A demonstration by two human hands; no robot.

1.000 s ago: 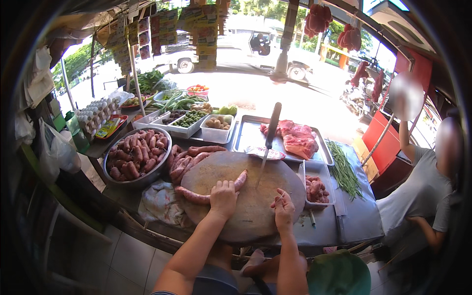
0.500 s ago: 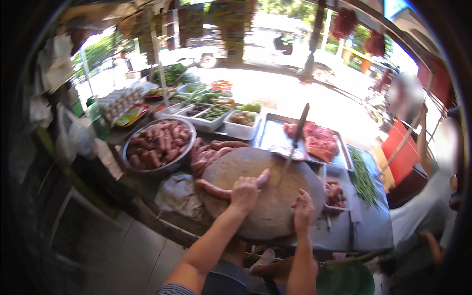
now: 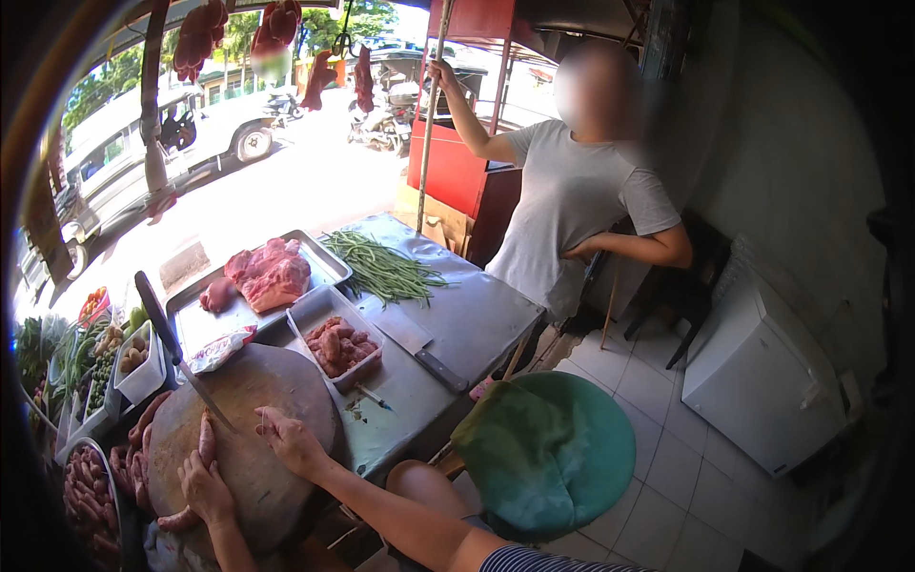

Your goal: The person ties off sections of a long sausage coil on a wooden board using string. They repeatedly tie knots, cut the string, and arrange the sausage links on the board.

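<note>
My left hand (image 3: 206, 490) is closed over a long pink sausage (image 3: 207, 440) on a round wooden chopping block (image 3: 286, 386). The sausage shows at both ends beyond my fingers. My right hand (image 3: 294, 444) hovers over the block's right side, fingers loosely extended and holding nothing that I can see. Between the hands and the far edge, a long dark-handled knife (image 3: 193, 379) stands tilted with its tip at the block. More linked sausages (image 3: 133, 459) lie against the block's left side, and a metal basin (image 3: 118, 505) of sausages is beside them.
A plastic tub (image 3: 334, 351) of cut meat, a cleaver (image 3: 419, 351), green beans (image 3: 383, 265) and a metal tray (image 3: 326, 259) with raw meat (image 3: 272, 275) lie on the table. A green round stool or tub (image 3: 581, 458) is at right. A person (image 3: 572, 195) stands beyond, holding a pole.
The view has swung to the right, bringing the standing person and the white chest into sight. My left hand stays on the sausage; my right hand's fingers now point left toward it.
</note>
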